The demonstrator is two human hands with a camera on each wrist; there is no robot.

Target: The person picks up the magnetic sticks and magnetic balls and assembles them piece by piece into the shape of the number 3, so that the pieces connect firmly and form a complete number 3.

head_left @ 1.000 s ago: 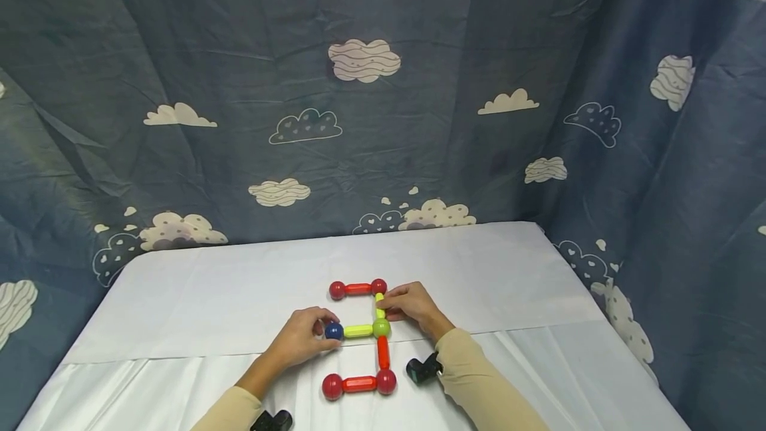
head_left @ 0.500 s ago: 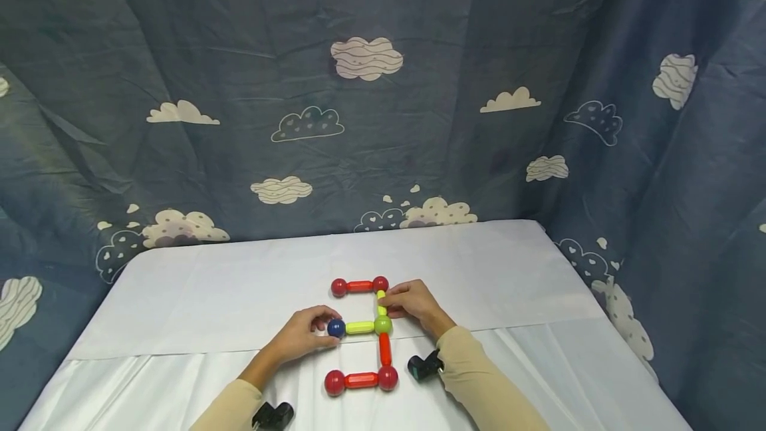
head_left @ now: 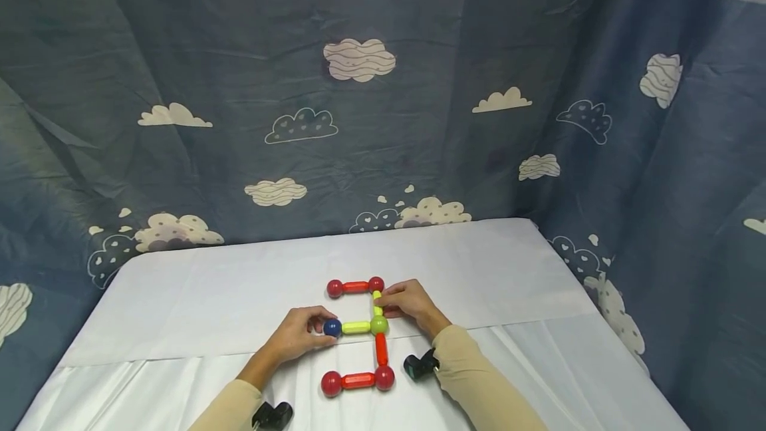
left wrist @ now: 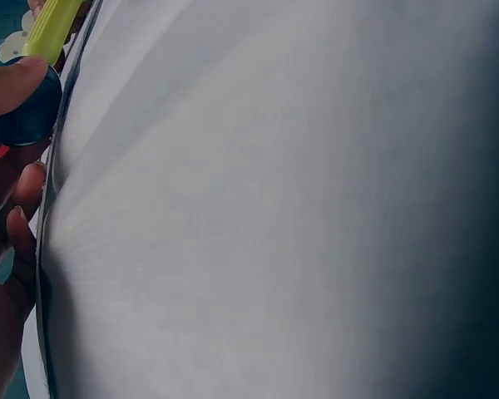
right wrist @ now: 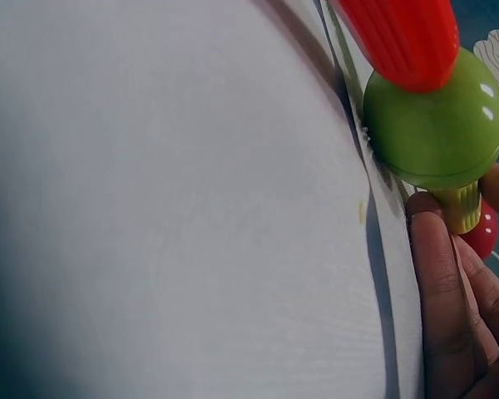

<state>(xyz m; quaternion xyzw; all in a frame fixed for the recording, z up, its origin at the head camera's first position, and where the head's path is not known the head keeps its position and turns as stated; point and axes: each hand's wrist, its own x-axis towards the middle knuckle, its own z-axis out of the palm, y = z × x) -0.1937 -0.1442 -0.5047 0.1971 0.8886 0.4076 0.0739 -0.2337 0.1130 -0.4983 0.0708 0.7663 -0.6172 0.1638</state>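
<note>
On the white cloth lies a figure of joined balls and rods. My left hand (head_left: 299,334) pinches the blue ball (head_left: 332,328) between thumb and fingers; the left wrist view shows the thumb on that ball (left wrist: 29,108). A yellow-green rod (head_left: 356,327) runs from it to the green ball (head_left: 379,324). With my right hand (head_left: 411,302) I pinch the upright yellow-green rod (head_left: 378,304), partly covered by my fingers. Above it sits a red ball (head_left: 376,284), joined by a red rod (head_left: 356,287) to another red ball (head_left: 334,288). Below the green ball hangs a red rod (head_left: 382,350).
Nearest me, a red ball (head_left: 384,378), a red rod (head_left: 358,380) and another red ball (head_left: 332,384) form the figure's lower arm. The white-covered table (head_left: 197,304) reaches back to a dark blue cloud-print curtain (head_left: 419,118). Black wrist cameras (head_left: 421,365) sit on both sleeves.
The view shifts slightly. Both hands keep their hold on the blue ball and the upright yellow-green rod, and the figure keeps its shape.
</note>
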